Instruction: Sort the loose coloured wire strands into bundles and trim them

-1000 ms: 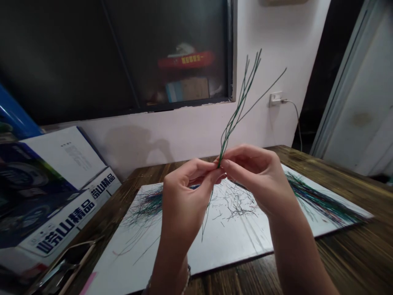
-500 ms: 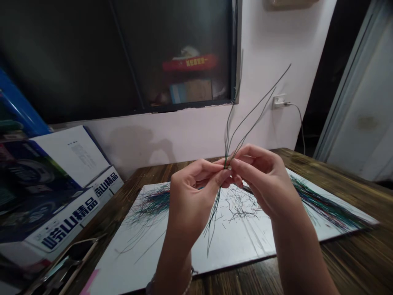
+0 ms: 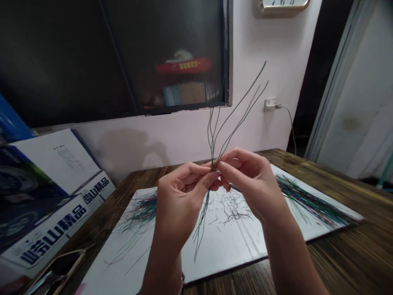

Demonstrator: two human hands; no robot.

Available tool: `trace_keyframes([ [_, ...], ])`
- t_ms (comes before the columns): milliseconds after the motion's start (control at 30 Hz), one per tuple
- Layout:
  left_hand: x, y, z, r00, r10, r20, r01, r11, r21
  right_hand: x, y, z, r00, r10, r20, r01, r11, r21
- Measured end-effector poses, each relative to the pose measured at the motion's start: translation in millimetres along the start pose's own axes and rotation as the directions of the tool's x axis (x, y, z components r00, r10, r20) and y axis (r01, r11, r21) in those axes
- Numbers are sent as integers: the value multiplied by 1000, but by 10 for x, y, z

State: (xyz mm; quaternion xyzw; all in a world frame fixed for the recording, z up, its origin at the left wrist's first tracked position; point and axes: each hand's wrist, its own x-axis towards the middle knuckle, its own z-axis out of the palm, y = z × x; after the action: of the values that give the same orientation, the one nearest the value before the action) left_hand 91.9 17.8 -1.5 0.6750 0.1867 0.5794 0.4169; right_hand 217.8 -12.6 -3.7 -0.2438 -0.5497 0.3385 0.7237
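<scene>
A small bundle of thin green wires (image 3: 213, 148) stands between my hands, its upper ends fanned out and its lower ends hanging over the white board. My left hand (image 3: 187, 192) pinches the bundle near its middle between thumb and fingers. Right beside it, the fingertips of my right hand (image 3: 245, 176) are closed on the same bundle, where some strands bend to the right. A dark slim shape shows under my right palm, too hidden to name. Short wire clippings (image 3: 235, 213) lie scattered on the board below.
The white board (image 3: 233, 250) rests on a dark wooden table (image 3: 346, 254). Piles of coloured wires lie on it at left (image 3: 141, 211) and right (image 3: 310, 198). A printed box (image 3: 61, 221) and a metal tool (image 3: 58, 266) sit at the left. Behind are a wall and a dark window.
The view has shifted slightly, bringing more of the wall clock in. Both hands keep their pinch on the wires, while the upper strands are spread a little differently.
</scene>
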Motion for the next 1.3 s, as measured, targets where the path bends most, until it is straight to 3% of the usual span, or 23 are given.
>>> trace_keyframes([
  [267,58,-48,-11,1000,22,-2,-22,996,82,-20,51,38,996,-89,-25,82,976,-200],
  [433,94,-108,-49,1000,19,-13,-17,983,185,-30,92,75,985,-169,-43,127,862,-490],
  [600,90,-114,-55,999,33,-6,-30,957,288,-42,82,95,980,-196,-24,139,775,-617],
  [1000,63,-82,-45,999,-5,48,-13,936,353,-40,68,85,994,-108,-15,81,827,-556],
  [1167,90,-134,-81,998,-19,65,-5,937,349,15,119,-3,999,7,44,12,908,-418],
  [1300,145,-179,-208,996,22,-86,10,937,349,113,223,-118,984,132,121,-83,936,-341],
])
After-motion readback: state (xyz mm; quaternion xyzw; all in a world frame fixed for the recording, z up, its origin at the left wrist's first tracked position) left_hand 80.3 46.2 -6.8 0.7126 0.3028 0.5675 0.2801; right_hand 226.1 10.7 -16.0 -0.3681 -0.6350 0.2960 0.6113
